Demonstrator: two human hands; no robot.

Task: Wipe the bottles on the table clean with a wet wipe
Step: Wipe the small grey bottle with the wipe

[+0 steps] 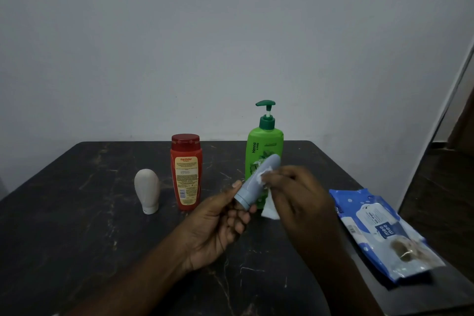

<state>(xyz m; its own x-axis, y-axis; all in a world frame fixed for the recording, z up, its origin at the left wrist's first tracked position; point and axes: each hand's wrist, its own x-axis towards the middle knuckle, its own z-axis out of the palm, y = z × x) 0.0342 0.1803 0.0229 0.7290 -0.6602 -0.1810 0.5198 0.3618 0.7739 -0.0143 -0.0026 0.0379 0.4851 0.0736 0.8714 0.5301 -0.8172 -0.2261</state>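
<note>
Black veined table (77,213) under everything, and we start at the far left: a white bottle (146,191) stands upside down on its cap, all on its own. Just beside it to the right is the red bottle (186,172), upright, dark red lid on, its yellow label facing us. Neither one is being touched.

Now to the middle, where the action is. The left hand (218,226) comes up from the bottom of the view, thumb on top and fingers curled underneath, gripping the cap end of a blue-grey tube (256,182). The tube is held in the air above the table and tilts up and away to the right. The white wet wipe (270,209) is right up against its side, bunched where it meets the tube, with a loose corner hanging down below.

Behind the tube stands the green pump bottle (256,151), upright near the back edge, its dark green pump head raised. The tube's far end overlaps it in this view.

The right hand (302,200) has its fingers curled in, pinching the wipe and pressing it onto the tube.

Far right, a blue and white wipes pack (382,233) lies flat near the table's edge, well apart from both hands.
</note>
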